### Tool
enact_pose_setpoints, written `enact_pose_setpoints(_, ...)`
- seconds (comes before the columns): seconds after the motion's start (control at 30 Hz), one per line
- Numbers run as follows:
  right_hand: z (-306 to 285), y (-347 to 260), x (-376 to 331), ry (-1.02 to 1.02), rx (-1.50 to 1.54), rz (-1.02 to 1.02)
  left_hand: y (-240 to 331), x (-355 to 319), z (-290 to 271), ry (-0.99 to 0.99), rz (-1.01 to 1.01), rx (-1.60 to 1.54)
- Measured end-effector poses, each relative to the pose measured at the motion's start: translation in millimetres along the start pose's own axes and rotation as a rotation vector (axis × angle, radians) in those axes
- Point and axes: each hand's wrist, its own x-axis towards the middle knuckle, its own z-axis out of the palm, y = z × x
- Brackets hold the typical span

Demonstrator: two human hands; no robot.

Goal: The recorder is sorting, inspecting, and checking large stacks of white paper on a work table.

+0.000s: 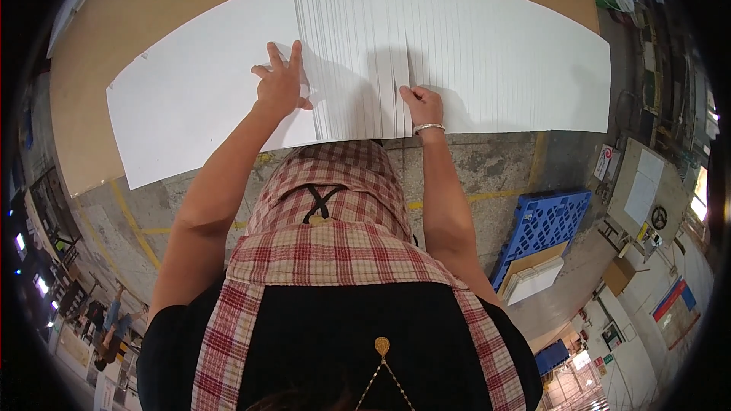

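A wide spread of large white paper sheets (502,61) lies fanned out in overlapping steps on a brown board table (152,0). My left hand (280,85) rests flat on the stepped sheet edges left of centre, fingers apart. My right hand (421,103) pinches the near edge of a few sheets, lifting them slightly so a gap shows in the fan. A silver bracelet (429,128) circles my right wrist. A red checked apron covers my front.
A blue plastic pallet (544,221) with cardboard and white sheets stands on the concrete floor at the right. Yellow floor lines (137,224) run below the table edge. Machines and boxes crowd the far right; a person stands at the lower left.
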Motion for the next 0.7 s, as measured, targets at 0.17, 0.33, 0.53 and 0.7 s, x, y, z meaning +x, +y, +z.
enact_pose_setpoints(0.17,-2.7,-1.5,-3.4,0.042,0.079,-0.031,4.6,-0.3,-1.5,0.006,0.008,0.049)
enact_pose_setpoints(0.33,-0.2,-23.1,-23.0,0.242,-0.276,-0.120,2.5,-0.3,-0.2,0.008,0.013,0.031)
enact_pose_setpoints(0.53,20.0,-30.8,-33.5,0.230,-0.285,-0.304,9.5,-0.8,-7.7,-0.027,-0.005,0.049)
enact_pose_setpoints(0.7,30.5,-40.6,-40.0,0.241,-0.605,-0.330,11.9,1.9,-5.5,-0.031,0.010,0.012)
